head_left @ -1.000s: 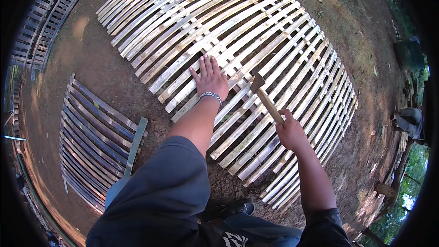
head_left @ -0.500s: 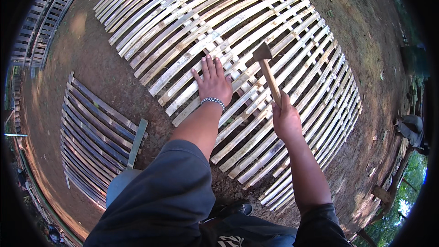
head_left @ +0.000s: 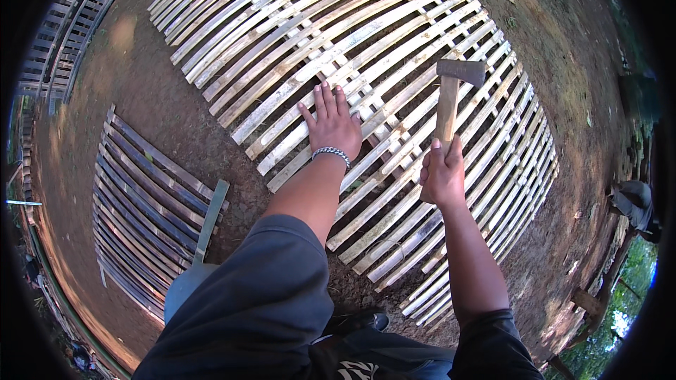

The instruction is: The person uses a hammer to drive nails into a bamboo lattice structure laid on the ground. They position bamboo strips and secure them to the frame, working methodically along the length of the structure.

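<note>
Below me lies a large panel of pale bamboo slats [head_left: 296,74], the slats crossed by thinner strips beneath. My left hand [head_left: 334,127] rests flat on the slats near the panel's near left side, fingers spread, a chain bracelet [head_left: 329,154] round its wrist. To its right, my right hand [head_left: 443,174] is closed round the wooden handle of a hatchet [head_left: 446,112]. The dark metal head is raised above the slats, its wide side now in sight.
A smaller slatted panel [head_left: 148,214] lies on the bare soil to the left, with a greenish strip [head_left: 210,222] across its right end. Another slatted frame [head_left: 77,21] is at the far left. A person [head_left: 634,204] is partly in view at the right rim.
The hatchet has swung to the right and turned in my right hand, so its head stands more upright and sideways. My left hand stays nearly in place on the slats.
</note>
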Available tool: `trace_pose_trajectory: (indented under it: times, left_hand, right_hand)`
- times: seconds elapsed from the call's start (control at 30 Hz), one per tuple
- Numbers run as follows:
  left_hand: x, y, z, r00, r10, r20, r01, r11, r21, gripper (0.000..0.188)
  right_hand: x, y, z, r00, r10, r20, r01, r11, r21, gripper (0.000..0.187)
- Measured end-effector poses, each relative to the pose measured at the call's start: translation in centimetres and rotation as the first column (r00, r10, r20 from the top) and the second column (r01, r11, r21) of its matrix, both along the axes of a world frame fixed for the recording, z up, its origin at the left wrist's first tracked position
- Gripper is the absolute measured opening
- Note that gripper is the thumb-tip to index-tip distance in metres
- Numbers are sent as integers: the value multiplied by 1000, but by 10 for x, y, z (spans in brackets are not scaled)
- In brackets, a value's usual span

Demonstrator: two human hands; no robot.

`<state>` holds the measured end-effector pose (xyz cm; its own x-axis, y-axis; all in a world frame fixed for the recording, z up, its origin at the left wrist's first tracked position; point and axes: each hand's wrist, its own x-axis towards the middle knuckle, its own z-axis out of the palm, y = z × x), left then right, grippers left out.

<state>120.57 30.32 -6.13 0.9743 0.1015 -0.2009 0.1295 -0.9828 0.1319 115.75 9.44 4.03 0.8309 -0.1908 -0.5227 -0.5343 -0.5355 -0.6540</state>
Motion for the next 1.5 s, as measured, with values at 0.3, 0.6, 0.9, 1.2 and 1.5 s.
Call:
trace_pose_trajectory:
  times: [0.3, 0.6, 0.9, 1.2, 1.5]
  left_hand:
    - [0, 3, 2, 1000, 7, 2, -7, 1000, -8, 71]
    - [-1, 6, -2, 1000, 9, 17, -9, 1000, 15, 71]
    - [-1, 7, -3, 1000, 17, 22, -17, 1000, 12, 70]
    - [2, 9, -3, 1000, 12, 22, -12, 1000, 12, 71]
    - [-3, 7, -1, 1000, 3, 4, -3, 1000, 5, 71]
  right_hand:
    - [-13, 14, -4, 973, -27, 230, 53, 993, -110, 30]
    - [-20, 20, 6, 952, 0, 307, 56, 983, -174, 41]
    - [-17, 30, 23, 952, 257, 168, -180, 910, -373, 43]
    - [-11, 25, 27, 934, 353, 54, -286, 828, -482, 38]
    - [-9, 23, 49, 873, 432, -225, -483, 708, -516, 39]
